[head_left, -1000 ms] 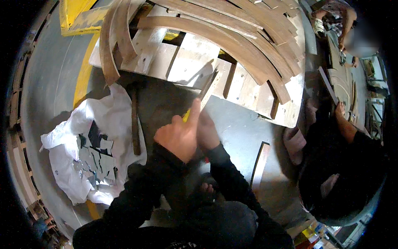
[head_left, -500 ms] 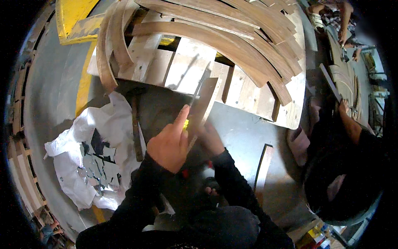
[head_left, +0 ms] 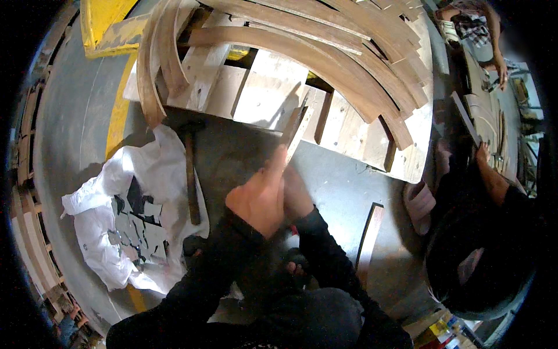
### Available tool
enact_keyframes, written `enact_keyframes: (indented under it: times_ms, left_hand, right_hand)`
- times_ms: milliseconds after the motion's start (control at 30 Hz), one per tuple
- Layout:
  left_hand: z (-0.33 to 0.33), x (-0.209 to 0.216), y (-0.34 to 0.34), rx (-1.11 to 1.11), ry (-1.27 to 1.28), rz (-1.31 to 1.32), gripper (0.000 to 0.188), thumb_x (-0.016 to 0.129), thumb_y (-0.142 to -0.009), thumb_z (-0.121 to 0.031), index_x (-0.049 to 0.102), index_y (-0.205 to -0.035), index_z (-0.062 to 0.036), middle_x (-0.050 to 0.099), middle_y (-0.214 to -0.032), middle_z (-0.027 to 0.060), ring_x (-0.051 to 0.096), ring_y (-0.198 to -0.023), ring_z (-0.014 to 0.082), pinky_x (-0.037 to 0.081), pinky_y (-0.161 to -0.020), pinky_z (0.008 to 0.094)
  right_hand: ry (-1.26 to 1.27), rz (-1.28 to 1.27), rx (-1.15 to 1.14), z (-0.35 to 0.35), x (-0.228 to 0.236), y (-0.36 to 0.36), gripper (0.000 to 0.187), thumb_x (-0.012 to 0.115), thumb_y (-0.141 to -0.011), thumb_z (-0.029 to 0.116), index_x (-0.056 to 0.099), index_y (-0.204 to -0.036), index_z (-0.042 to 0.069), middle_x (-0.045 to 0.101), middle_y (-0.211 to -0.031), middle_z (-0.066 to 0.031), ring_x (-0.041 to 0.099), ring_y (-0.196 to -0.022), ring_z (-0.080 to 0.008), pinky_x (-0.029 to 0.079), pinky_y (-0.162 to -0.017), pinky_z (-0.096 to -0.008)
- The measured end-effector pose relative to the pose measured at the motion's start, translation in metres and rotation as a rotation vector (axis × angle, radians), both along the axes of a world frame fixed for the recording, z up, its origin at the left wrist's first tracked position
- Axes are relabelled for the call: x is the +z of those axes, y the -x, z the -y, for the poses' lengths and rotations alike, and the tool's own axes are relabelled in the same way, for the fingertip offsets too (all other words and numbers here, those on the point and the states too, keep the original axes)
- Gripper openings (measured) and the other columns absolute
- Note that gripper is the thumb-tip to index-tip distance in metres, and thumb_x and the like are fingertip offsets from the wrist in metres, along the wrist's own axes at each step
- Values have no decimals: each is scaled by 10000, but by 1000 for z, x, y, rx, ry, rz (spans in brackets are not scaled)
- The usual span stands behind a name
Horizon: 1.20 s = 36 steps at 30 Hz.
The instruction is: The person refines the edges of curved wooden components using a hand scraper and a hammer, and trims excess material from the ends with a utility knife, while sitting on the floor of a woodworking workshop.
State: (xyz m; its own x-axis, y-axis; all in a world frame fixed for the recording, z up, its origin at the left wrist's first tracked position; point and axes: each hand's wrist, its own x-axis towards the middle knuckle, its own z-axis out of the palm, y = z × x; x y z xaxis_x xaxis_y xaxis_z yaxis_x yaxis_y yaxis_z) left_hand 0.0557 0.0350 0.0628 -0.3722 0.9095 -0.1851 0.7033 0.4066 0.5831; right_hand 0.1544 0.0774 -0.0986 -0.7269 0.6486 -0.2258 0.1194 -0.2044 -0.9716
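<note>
My left hand (head_left: 258, 199) is closed with its index finger stretched along a long, thin, blade-like tool (head_left: 303, 102), whose tip shows past the wood's upper end. The hand hides the tool's handle; whether it is a file or a knife I cannot make out. Beside it my right hand (head_left: 298, 195), partly hidden and smeared by motion, grips the lower part of a short wooden piece (head_left: 297, 135). This piece stands tilted upward, its narrow edge toward me, against the tool. Both hands are over the floor, in front of a pallet (head_left: 270, 81).
Curved wooden slats (head_left: 273, 46) cover the pallet's far side. A white sack (head_left: 168, 168) with broken dark pieces lies at left, a hammer (head_left: 193, 174) beside it. A wooden strip (head_left: 370, 238) is on the floor. At right a co-worker (head_left: 482, 250) sits close; another person (head_left: 474, 29) is beyond.
My left hand has shifted slightly right and closer to the right hand. The wooden piece has turned from showing its broad face to its narrow edge. The yellow handle part is now hidden.
</note>
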Motion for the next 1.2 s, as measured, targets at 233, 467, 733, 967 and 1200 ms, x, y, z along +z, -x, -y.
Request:
enact_keyframes:
  times_ms: [233,467,733,967,1200]
  left_hand:
    - [-5,4,10,-129,284,-293,593,506,-829,-204,273,-1374,-203,581,-698,211,587,-580,383,470,-518,480]
    - [0,-9,27,-254,459,-227,636,492,-842,-264,190,-1401,-226,583,-792,239,600,-688,406,482,-622,484]
    - [16,-28,22,-122,152,80,509,417,-882,-265,285,-1369,-202,601,-953,196,582,-812,395,471,-708,455]
    - [41,-20,-10,-74,-35,65,477,446,-870,-218,355,-1337,-188,597,-1023,179,596,-818,372,481,-679,459]
    - [49,2,-29,-64,10,6,544,503,-836,-169,331,-1352,-159,591,-1013,209,598,-839,374,497,-694,429]
  right_hand:
    - [400,-91,-243,4,40,15,313,620,-799,94,504,-1083,28,554,-1059,-85,544,-938,-188,484,-766,-306]
    - [547,-65,-145,-1,39,-4,345,593,-841,154,487,-1143,24,547,-1096,-108,550,-956,-202,478,-781,-305]
    - [362,-177,-8,-2,11,-28,432,486,-911,263,429,-1245,-5,502,-1211,-102,485,-1104,-209,365,-959,-331]
    - [340,-222,-109,8,12,-29,425,511,-895,284,455,-1219,14,531,-1149,-77,502,-1061,-196,367,-949,-334]
    - [690,-391,-206,11,34,-17,407,547,-867,293,482,-1166,25,553,-1101,-77,531,-1008,-200,410,-900,-357]
